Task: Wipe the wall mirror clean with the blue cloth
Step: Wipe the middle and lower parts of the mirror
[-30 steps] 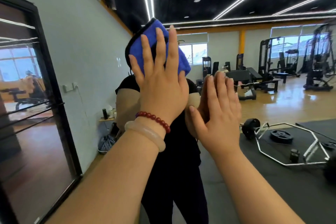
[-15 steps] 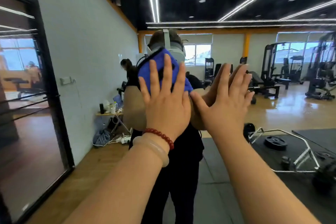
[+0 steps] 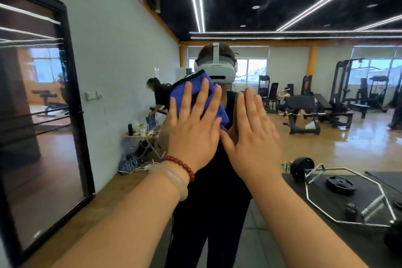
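Left hand (image 3: 193,137) pressing blue cloth (image 3: 196,80) to mirror (image 3: 282,148), right hand (image 3: 254,141) beside, weights (image 3: 340,185) reflected

— Where is the cloth (image 3: 195,78) placed?
— It is pressed against the wall mirror (image 3: 326,148) under the left hand (image 3: 193,130); the right hand (image 3: 253,139) is laid on the glass just beside it, to the right.
— And further left?
— A framed glass panel (image 3: 43,115) is set at far left.

Left hand (image 3: 193,128) presses blue cloth (image 3: 196,91) to mirror (image 3: 326,137) (right hand (image 3: 252,135) flat beside)
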### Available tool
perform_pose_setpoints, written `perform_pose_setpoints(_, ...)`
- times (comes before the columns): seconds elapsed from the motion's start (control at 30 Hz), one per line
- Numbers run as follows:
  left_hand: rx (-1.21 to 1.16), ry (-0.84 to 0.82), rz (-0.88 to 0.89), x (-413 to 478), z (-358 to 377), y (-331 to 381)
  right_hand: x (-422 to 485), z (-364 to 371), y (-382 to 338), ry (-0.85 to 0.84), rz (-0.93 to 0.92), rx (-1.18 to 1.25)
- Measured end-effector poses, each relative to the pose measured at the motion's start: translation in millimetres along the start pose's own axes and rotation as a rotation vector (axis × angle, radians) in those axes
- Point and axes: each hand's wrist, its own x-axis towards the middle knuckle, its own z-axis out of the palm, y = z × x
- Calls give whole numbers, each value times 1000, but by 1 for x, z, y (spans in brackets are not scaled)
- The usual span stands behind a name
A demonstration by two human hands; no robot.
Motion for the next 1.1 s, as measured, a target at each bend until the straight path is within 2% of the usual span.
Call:
perform_pose_setpoints(0.07, -86, 29, -17, 10, -9, -4, 1, -4, 6, -26, -38, -27)
perform_pose_setpoints(0.17, -211, 57, -201, 32, -28, -5, 0, -11, 12, -13, -40, -59)
perform_pose_setpoints(0.27, -46, -11, -299, 37, -27, 9, 2, -26, 30, 3, 88, -26)
perform_pose_setpoints(0.4, 7, -136, -55, 16, -8, 38, 8, -35, 55, -79, 217, -1)
perform_pose_setpoints(0.5, 26, -119, -1, 23, -7, 30, 7, -30, 59, -59, 200, 28)
perform_pose_setpoints(0.63, 1, 9, -281, 39, -11, 34, 7, -26, 63, -43, 201, 42)
perform_pose_setpoints(0.7, 4, -3, -193, 34, -4, 46, 7, -22, 65, -8, 201, 43)
perform_pose_setpoints(0.8, 76, -80, 113, 23, 2, 46, 6, -15, 67, 43, 196, 45)
perform_pose_setpoints(0.83, 76, -70, 114, 26, -2, 40, 6, -14, 68, 51, 191, 41)
perform_pose_setpoints(0.87, 65, -40, 46, 31, -5, 33, 5, -13, 69, 55, 185, 41)
perform_pose_setpoints(0.97, 11, 96, -325, 51, -12, 22, 5, -13, 69, 48, 179, 48)
perform_pose_setpoints(1.0, 10, 129, -357, 53, -12, 25, 5, -12, 70, 49, 182, 41)
perform_pose_setpoints(1.03, 22, 134, -307, 51, -9, 32, 4, -10, 70, 61, 182, 31)
perform_pose_setpoints(1.1, 62, 49, -3, 37, 3, 48, 4, -6, 71, 108, 179, 19)
